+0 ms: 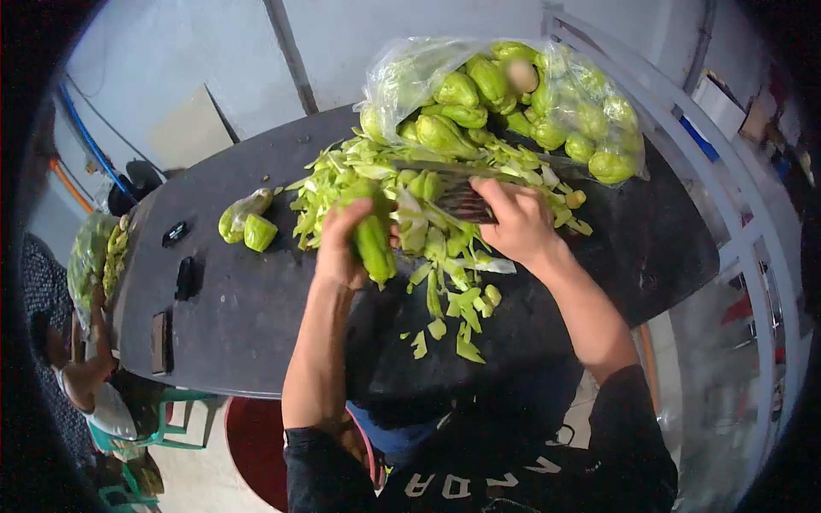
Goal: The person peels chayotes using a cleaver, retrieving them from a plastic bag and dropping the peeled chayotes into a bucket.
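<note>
My left hand [340,244] is closed around a long green chayote [375,246], held tilted over the table. My right hand [522,221] grips what looks like a knife [466,203], its dark part blurred and its blade pointing left toward the chayote. Beneath both hands spreads a heap of pale green chayote peelings and slices [321,192], with loose pieces [466,312] scattered toward me. Just behind the heap, a clear plastic bag [389,85] lies open over several whole chayotes [457,88].
A dark oval table [248,316] carries everything. Left of the heap lie two chayote pieces [260,232], one partly under plastic. Small black objects [185,278] and a brown block [162,342] sit farther left. Another person [90,376] works at the left edge. A metal railing [727,171] stands right.
</note>
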`<state>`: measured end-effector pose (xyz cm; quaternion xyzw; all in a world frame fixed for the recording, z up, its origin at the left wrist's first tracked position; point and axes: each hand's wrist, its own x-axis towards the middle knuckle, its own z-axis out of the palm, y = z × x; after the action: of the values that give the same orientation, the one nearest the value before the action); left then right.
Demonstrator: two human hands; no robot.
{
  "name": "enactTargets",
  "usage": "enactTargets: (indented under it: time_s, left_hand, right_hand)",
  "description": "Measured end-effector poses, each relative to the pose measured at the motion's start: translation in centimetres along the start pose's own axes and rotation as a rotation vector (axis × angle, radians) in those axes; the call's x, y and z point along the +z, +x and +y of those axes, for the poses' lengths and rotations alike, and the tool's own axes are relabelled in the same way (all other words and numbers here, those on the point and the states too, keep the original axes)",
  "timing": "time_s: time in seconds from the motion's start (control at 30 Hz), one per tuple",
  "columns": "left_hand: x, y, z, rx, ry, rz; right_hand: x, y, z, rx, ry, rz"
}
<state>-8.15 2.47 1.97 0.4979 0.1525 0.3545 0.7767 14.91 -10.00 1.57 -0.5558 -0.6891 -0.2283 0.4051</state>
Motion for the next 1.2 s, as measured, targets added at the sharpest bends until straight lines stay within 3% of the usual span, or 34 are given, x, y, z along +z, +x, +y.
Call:
enactTargets:
  time_s: [0.03,0.07,0.13,0.3,0.43,0.67,0.7,0.73,0.8,1.0,1.07,1.1,1.13,1.2]
  left_hand:
    - [1.7,-0.3,-0.8,0.07,0.125,0.253]
    - [1.2,0.2,-1.4,0.158,0.476,0.275]
    - [2.3,0.2,-1.1,0.568,0.861,0.279]
    - [2.3,-0.6,-0.9,0.475,0.829,0.255]
    - [2.3,-0.3,-0.9,0.59,0.922,0.306]
    - [1.7,0.1,-1.8,0.482,1.095,0.448]
    - [1.5,0.0,-2.0,0.61,1.112,0.353]
    - [2.4,-0.1,-1.7,0.52,1.036,0.378]
    - [4.3,-0.6,-0.9,0.394,0.947,0.427]
    - [4.2,-0.5,-0.6,0.416,0.953,0.368]
    - [3.6,0.0,-0.5,0.114,0.697,0.332]
    - [2.4,0.5,-1.3,0.008,0.544,0.286]
    - [1.8,0.7,-1.5,0.008,0.547,0.285]
    - [1.0,1.3,-1.6,0.053,-0.08,0.249]
  right_hand:
    - [-0.3,-0.2,-0.4,-0.057,-0.039,-0.048]
    - [-0.3,-0.4,-0.7,-0.114,-0.059,-0.065]
    - [0.0,-0.1,-1.7,-0.272,-0.035,0.038]
    - [0.5,-0.2,-3.3,-0.359,-0.1,0.038]
    - [0.4,-0.2,-4.1,-0.398,-0.096,0.002]
    - [0.9,-0.5,-4.4,-0.416,-0.127,0.004]
    - [1.3,-0.4,-3.9,-0.389,-0.139,0.022]
    - [1.8,-0.4,-2.9,-0.36,-0.15,0.037]
    - [2.0,0.0,-0.6,0.072,-0.268,-0.27]
    - [-0.4,0.3,1.6,0.252,-0.179,-0.217]
    - [-1.1,0.9,0.9,0.351,-0.158,-0.207]
    - [-1.0,0.7,1.0,0.301,-0.108,-0.138]
    - [-0.9,0.6,0.9,0.303,-0.108,-0.136]
    - [-0.8,0.5,0.7,0.248,-0.081,-0.084]
